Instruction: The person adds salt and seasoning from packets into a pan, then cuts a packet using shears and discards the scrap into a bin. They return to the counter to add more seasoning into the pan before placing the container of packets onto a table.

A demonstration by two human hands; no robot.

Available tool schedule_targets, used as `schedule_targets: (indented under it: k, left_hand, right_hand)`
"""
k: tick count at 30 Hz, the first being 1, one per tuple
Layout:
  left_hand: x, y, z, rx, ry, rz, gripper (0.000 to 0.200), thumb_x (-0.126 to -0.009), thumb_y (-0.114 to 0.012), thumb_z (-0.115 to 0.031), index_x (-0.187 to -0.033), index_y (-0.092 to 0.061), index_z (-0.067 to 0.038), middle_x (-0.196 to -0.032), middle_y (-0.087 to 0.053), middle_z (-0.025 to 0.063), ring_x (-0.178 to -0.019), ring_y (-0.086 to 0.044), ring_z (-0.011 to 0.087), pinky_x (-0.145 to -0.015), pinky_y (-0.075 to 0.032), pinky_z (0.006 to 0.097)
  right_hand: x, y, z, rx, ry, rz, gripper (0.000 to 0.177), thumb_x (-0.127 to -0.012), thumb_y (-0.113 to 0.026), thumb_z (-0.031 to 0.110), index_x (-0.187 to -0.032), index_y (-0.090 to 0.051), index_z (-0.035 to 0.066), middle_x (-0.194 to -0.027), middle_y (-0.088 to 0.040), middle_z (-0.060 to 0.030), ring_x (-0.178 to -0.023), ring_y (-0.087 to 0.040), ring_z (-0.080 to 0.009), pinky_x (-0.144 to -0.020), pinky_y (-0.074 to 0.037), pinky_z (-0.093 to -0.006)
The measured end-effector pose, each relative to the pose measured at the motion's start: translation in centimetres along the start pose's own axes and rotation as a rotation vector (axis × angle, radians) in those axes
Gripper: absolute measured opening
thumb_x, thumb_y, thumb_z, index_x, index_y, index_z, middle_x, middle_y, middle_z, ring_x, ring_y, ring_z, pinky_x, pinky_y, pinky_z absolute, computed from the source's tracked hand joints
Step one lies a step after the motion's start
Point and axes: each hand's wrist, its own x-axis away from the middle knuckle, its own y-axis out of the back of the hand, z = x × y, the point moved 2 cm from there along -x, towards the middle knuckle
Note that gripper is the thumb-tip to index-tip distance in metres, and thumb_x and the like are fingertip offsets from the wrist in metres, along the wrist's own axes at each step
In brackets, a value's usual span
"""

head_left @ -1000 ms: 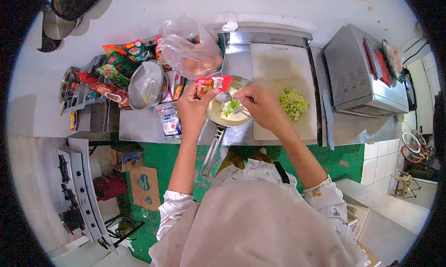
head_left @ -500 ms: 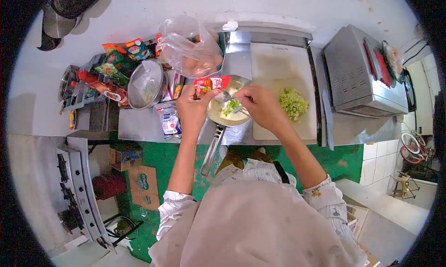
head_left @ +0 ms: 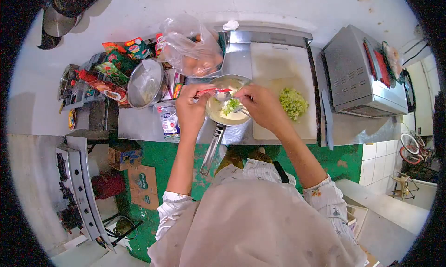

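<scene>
Over the saucepan (head_left: 210, 113), my left hand (head_left: 192, 104) is closed on a red seasoning sachet (head_left: 217, 90), now tipped so that only a thin strip shows. My right hand (head_left: 261, 105) pinches a small metal spoon (head_left: 224, 96), its bowl right below the sachet's edge. Whether anything lies in the spoon is too small to tell. Pale batter (head_left: 234, 118) and chopped greens (head_left: 229, 107) fill the pan. A metal utensil (head_left: 240, 110) rests in it, partly hidden by my right hand. The pan's handle (head_left: 213, 148) points toward my body.
Right of the pan, a white cutting board (head_left: 274, 127) bears a heap of chopped greens (head_left: 293, 104). A grey oven (head_left: 357, 76) stands farther right. At left are a metal bowl (head_left: 146, 83), a blue-white packet (head_left: 168, 120), a sauce bottle (head_left: 104, 87) and a bag of eggs (head_left: 197, 53).
My left hand has tilted the sachet over toward the spoon, so its printed front no longer faces up. The spoon stays above the pan, and my right hand has barely moved.
</scene>
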Motion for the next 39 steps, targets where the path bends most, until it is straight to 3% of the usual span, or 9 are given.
schedule_targets:
  k: [5,8,11,21,26,32,34,38,39]
  left_hand:
    - [0.0,0.6,-1.2,-0.217,0.114,0.026,0.016,-0.07,-0.073,-0.01,-0.081,-0.065,0.0,-0.069,-0.056,0.0085,-0.063,-0.05,0.0174,-0.059,-0.041,0.0295]
    - [0.1,0.3,-0.7,-0.06,0.094,-0.052,0.018,-0.069,-0.074,-0.011,-0.078,-0.063,0.0,-0.067,-0.054,0.0086,-0.061,-0.048,0.0176,-0.057,-0.039,0.03]
    - [0.0,0.3,-0.3,-0.055,-0.002,-0.034,0.02,-0.068,-0.075,-0.011,-0.076,-0.061,0.001,-0.065,-0.051,0.0086,-0.058,-0.046,0.0185,-0.054,-0.038,0.0318]
    - [0.0,0.6,0.3,-0.068,-0.004,-0.032,0.017,-0.069,-0.072,-0.009,-0.079,-0.062,0.0,-0.065,-0.049,0.0066,-0.059,-0.044,0.018,-0.056,-0.037,0.0313]
    - [0.1,0.6,-0.8,-0.058,0.132,-0.015,0.015,-0.07,-0.071,-0.006,-0.081,-0.063,0.0,-0.069,-0.055,0.0086,-0.065,-0.051,0.0182,-0.061,-0.041,0.0302]
    - [0.0,0.4,1.1,-0.046,0.03,-0.019,0.018,-0.07,-0.072,-0.01,-0.083,-0.063,-0.001,-0.072,-0.057,0.0103,-0.067,-0.052,0.0199,-0.063,-0.042,0.0313]
    - [-0.1,0.7,0.2,-0.087,0.07,-0.009,0.018,-0.07,-0.072,-0.01,-0.082,-0.063,0.0,-0.072,-0.057,0.0102,-0.066,-0.052,0.0201,-0.063,-0.042,0.0317]
    - [0.0,0.4,0.8,-0.063,0.061,-0.033,0.018,-0.07,-0.072,-0.009,-0.081,-0.062,0.0,-0.07,-0.056,0.0096,-0.065,-0.051,0.0199,-0.062,-0.041,0.0325]
    - [0.0,0.3,1.0,-0.064,0.061,-0.033,0.018,-0.07,-0.072,-0.009,-0.081,-0.062,0.0,-0.07,-0.056,0.0096,-0.065,-0.051,0.0199,-0.062,-0.041,0.0325]
  right_hand:
    - [0.1,0.2,0.3,0.001,-0.027,0.008,0.016,-0.083,-0.055,0.012,-0.091,-0.065,0.003,-0.089,-0.062,-0.0155,-0.08,-0.061,-0.0287,-0.069,-0.048,-0.035]
    - [0.0,0.2,0.5,0.017,-0.015,0.018,0.016,-0.084,-0.055,0.013,-0.092,-0.065,0.003,-0.09,-0.062,-0.0159,-0.081,-0.061,-0.0295,-0.07,-0.048,-0.0358]
    - [-0.1,0.0,0.4,0.042,-0.005,0.033,0.016,-0.084,-0.055,0.013,-0.092,-0.065,0.003,-0.09,-0.062,-0.0161,-0.082,-0.061,-0.0301,-0.071,-0.048,-0.0366]
    - [-0.2,-0.3,0.2,0.03,0.042,-0.004,0.015,-0.083,-0.057,0.013,-0.09,-0.066,0.003,-0.087,-0.063,-0.0152,-0.079,-0.061,-0.0297,-0.067,-0.047,-0.0366]
    - [-0.5,-0.5,0.0,0.041,0.025,0.002,0.014,-0.083,-0.057,0.012,-0.088,-0.066,0.003,-0.086,-0.063,-0.0152,-0.078,-0.061,-0.0296,-0.067,-0.047,-0.0365]
    - [-0.6,-0.3,0.2,0.022,0.048,0.015,0.013,-0.082,-0.056,0.011,-0.088,-0.066,0.004,-0.086,-0.063,-0.0154,-0.078,-0.061,-0.0296,-0.068,-0.047,-0.036]
    - [-0.7,-0.2,0.3,-0.01,0.109,-0.013,0.018,-0.084,-0.053,0.016,-0.083,-0.066,0.003,-0.085,-0.063,-0.0196,-0.077,-0.061,-0.0368,-0.07,-0.048,-0.0451]
    - [-0.8,-0.3,0.4,-0.025,0.076,0.011,0.018,-0.083,-0.053,0.015,-0.083,-0.066,0.003,-0.085,-0.062,-0.0201,-0.077,-0.061,-0.0373,-0.07,-0.048,-0.0451]
    - [-0.9,-0.2,0.5,0.008,0.068,0.031,0.016,-0.083,-0.054,0.014,-0.086,-0.066,0.004,-0.086,-0.063,-0.0181,-0.078,-0.061,-0.0336,-0.069,-0.047,-0.0409]
